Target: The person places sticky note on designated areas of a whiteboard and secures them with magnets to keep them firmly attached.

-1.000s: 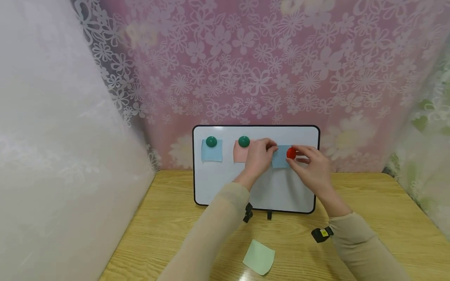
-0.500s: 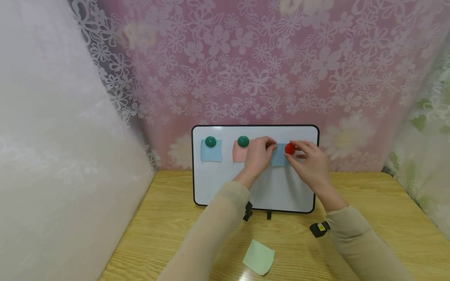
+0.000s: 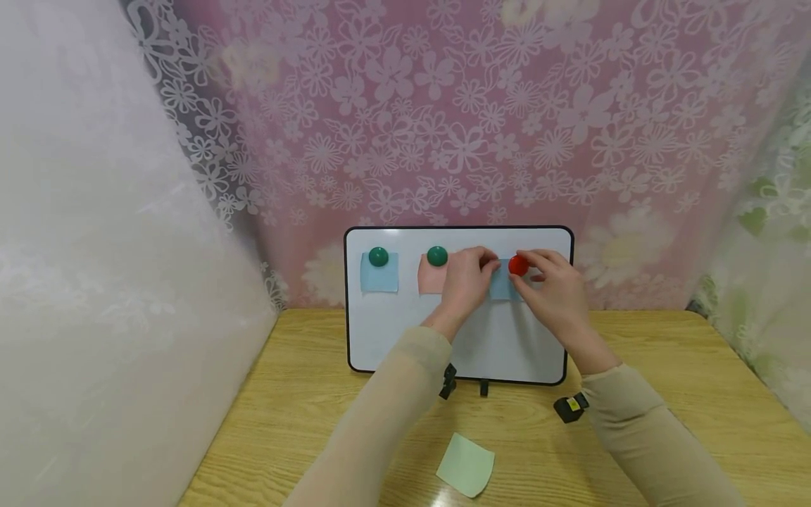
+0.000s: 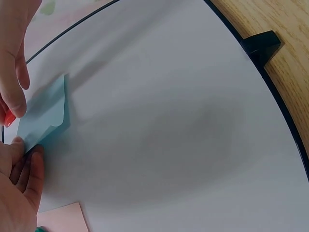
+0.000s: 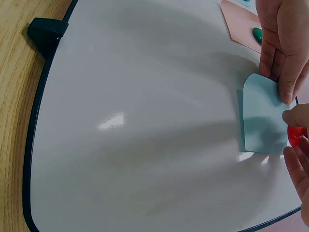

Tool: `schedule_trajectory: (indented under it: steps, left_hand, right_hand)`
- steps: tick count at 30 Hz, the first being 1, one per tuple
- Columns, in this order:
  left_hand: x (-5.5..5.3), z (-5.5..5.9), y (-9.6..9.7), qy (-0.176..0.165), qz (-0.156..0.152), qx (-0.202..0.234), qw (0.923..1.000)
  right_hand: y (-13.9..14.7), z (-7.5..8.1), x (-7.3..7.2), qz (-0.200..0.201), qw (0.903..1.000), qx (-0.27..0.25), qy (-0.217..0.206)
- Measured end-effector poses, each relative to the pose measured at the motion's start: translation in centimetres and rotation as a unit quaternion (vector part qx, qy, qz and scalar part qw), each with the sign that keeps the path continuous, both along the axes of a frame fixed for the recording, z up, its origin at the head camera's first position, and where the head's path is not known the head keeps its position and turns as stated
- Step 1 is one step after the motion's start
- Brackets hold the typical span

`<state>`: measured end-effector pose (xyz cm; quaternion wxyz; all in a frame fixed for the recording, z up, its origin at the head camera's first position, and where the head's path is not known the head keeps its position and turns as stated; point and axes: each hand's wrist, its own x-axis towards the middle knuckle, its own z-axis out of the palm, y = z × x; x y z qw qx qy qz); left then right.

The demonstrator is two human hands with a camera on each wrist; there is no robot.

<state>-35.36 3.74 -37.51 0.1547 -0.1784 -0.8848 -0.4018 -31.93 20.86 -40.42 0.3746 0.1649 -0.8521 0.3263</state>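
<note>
My left hand [image 3: 465, 283] pinches the left edge of a blue sticky note [image 4: 48, 108] against the right part of the whiteboard [image 3: 405, 338]. Between the thumb and fingers of my right hand [image 3: 557, 292] is a round red magnet [image 3: 518, 265], at the note's upper right area. In the right wrist view the blue note [image 5: 264, 116] has its lower part lifted slightly off the board, and the red magnet [image 5: 294, 135] is partly covered by fingers. A pink note [image 3: 433, 274] under a green magnet [image 3: 437, 256] is partly hidden behind my left hand.
Farther left on the board, another blue note [image 3: 380, 278] hangs under a green magnet [image 3: 378, 257]. A pale green note [image 3: 466, 465] lies on the wooden table [image 3: 304, 394] in front. Small black feet [image 3: 484, 388] support the board's lower edge. A floral curtain [image 3: 469, 141] stands behind.
My right hand has moved a little left and up with the red magnet, closer to the top of the blue note. The left hand stays nearly in place on the note.
</note>
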Motion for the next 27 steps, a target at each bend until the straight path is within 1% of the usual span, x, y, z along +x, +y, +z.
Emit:
schedule_trajectory:
  steps: [9,14,21,27]
  left_hand:
    - [-0.05,-0.13,0.04,-0.004,0.003,-0.011,0.9999]
    - [-0.07,-0.25,0.00,0.001,0.002,-0.013,0.9999]
    - [-0.06,-0.33,0.01,0.006,0.003,-0.013,0.9999]
    - [-0.08,-0.27,0.00,0.006,0.007,-0.018,0.9998]
  right_hand:
    - [-0.43,-0.07,-0.60,-0.006,0.9999,0.014,0.006]
    - [-0.64,0.02,-0.70,-0.017,0.9996,0.022,0.005]
    - [-0.88,0.22,-0.77,-0.014,0.9994,0.027,0.015]
    - [-0.95,0.20,-0.98,-0.021,0.9990,0.037,0.013]
